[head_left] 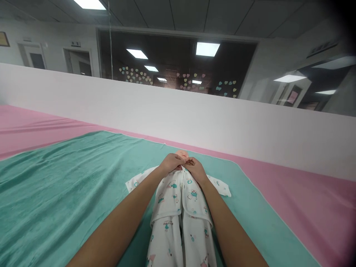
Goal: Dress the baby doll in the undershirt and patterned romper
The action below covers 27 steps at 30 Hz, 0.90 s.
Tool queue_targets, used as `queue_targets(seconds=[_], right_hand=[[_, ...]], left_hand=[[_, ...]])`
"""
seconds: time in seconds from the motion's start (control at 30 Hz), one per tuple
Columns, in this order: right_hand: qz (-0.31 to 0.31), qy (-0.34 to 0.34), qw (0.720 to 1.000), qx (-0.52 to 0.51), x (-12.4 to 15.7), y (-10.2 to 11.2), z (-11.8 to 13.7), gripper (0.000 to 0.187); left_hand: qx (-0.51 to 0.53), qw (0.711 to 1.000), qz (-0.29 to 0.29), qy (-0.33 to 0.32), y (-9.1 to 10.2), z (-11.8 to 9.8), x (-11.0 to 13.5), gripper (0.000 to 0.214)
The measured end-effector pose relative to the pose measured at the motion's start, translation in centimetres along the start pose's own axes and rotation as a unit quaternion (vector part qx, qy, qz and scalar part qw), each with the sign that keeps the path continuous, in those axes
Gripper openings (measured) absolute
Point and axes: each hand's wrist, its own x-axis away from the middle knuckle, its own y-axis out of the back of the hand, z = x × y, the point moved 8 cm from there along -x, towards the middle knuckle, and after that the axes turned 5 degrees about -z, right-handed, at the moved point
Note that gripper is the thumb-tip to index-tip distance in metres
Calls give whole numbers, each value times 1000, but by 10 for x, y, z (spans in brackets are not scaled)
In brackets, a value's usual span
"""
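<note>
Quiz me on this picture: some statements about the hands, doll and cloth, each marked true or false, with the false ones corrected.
1. The left hand and right hand are close together near the neckline of the jacket. True.
2. The doll lies on bare floor. False: it lies on a green blanket.
3. The jacket is plain. False: it has small printed figures.
4. Pink cloth shows beyond the blanket. True.

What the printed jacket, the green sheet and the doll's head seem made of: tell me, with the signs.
Printed jacket: matt cloth, probably cotton, by its soft drape. Green sheet: soft, perhaps plush fabric, by its loose folds and faint sheen. Doll's head: smooth, possibly vinyl or plastic, by its even tone; too little shows to be sure.
</note>
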Motion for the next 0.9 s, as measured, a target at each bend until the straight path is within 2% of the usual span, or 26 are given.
queue_targets(seconds=[0.23,0.57,0.73,0.9], right_hand=[[10,-6,1000,-4,1,1,-4,34],[-25,-62,998,11,2,6,-9,37],[-24,-70,997,16,2,8,-12,28],[-23,-73,997,18,1,8,-16,29]], left_hand=[[-33,999,-29,6,0,0,-1,13],[11,999,-5,35,3,5,-2,6],[1,999,-28,34,5,2,-1,9],[-3,998,-47,36,7,2,-1,9]])
